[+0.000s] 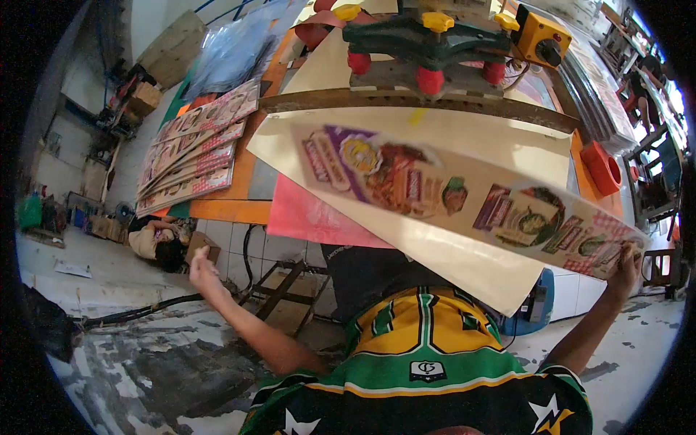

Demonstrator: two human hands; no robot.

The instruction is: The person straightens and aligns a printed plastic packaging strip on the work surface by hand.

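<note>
A long printed strip (464, 192) with food pictures slants across the view above a cream sheet (478, 268), its left end blurred. My right hand (625, 270) grips the strip's right end. Out to the left, away from the strip, my left hand (204, 270) is raised over the floor; its fingers look bent together, and whether anything is between them is too small to tell. A pink sheet (312, 214) shows under the cream one. Beyond the strip stands a green press frame (428, 40) with yellow and red knobs.
Printed strips (192, 156) lie in a fanned pile on the orange table's left (232, 212), near clear plastic sheets (232, 54). A yellow control box (542, 38) and orange roll (600, 168) are at the right. Another person (156, 241) is low at the left.
</note>
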